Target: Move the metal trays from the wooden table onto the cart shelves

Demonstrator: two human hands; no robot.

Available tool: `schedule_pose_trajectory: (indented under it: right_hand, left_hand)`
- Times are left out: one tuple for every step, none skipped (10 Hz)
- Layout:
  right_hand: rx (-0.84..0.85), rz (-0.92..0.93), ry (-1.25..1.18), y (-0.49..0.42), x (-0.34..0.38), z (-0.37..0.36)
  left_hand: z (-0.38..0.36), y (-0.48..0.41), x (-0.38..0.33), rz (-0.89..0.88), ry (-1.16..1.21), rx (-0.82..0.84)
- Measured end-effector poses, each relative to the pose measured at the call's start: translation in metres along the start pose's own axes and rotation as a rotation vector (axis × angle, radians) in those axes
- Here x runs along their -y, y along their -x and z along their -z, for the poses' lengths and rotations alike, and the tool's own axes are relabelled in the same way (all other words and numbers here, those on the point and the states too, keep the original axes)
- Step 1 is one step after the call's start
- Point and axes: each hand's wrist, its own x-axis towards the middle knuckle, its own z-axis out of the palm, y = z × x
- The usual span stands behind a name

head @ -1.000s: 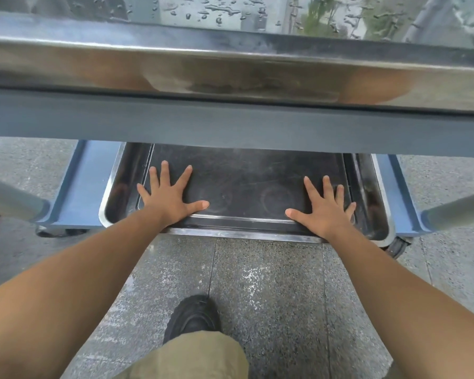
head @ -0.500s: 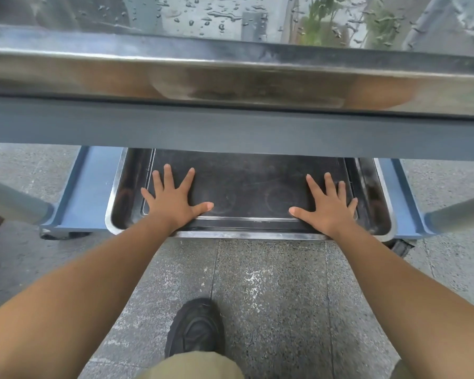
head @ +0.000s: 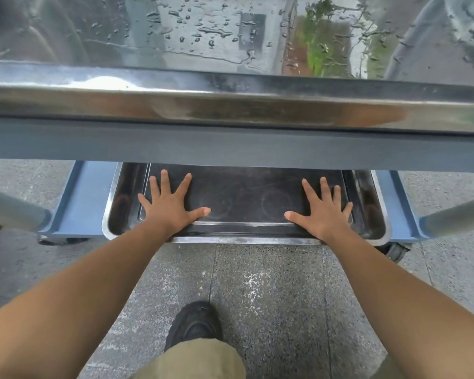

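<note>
Head view, looking down at the cart's lower shelf [head: 85, 203], blue, with a raised lip.

Tray [head: 246, 203]: metal, dark reflective bottom, lies flat on the lower shelf, centred between the two grey cart legs [head: 11, 212]. Its near rim overhangs the shelf's near edge slightly; far part is hidden under the upper shelf. Bare blue shelf shows on either side of the tray.

Left hand [head: 170, 206]: flat, palm down, fingers spread, pressed on the tray bottom at its near-left part. Thumb points toward tray centre. Released, not gripping anything.

Right hand [head: 322, 210]: same posture, palm down, fingers spread, on the tray bottom at its near-right part, thumb toward centre. Also released, nothing grasped. Both wrists cross the tray's near rim.

Upper shelf [head: 230, 147]: blue edge spans the full width above the tray. On it sits a second tray [head: 230, 105], shiny metal; its bottom carries water drops and reflects greenery.

Floor [head: 271, 296]: grey speckled stone, below the tray's near rim. One black shoe [head: 195, 324] and an olive trouser leg [head: 195, 362] stand on it, near the tray's midline. A wheel [head: 396, 251] shows under the shelf's right corner.
</note>
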Motion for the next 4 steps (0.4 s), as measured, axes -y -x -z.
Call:
schedule_pose_trajectory:
  right_hand:
    - [0.028,-0.015,-0.023,0.000,0.003,0.005]
    - [0.110,-0.059,-0.046,0.001,0.013,0.016]
    - [0.185,-0.103,-0.038,0.015,0.029,0.024]
    - [0.222,-0.023,-0.071,0.030,0.038,0.036]
  left_hand:
    - [0.006,0.001,-0.003,0.009,-0.005,0.025]
    - [0.017,0.002,-0.008,0.024,-0.027,0.072]
    - [0.040,0.012,-0.016,0.042,-0.093,0.175]
    - [0.060,0.027,-0.022,-0.079,-0.010,0.246]
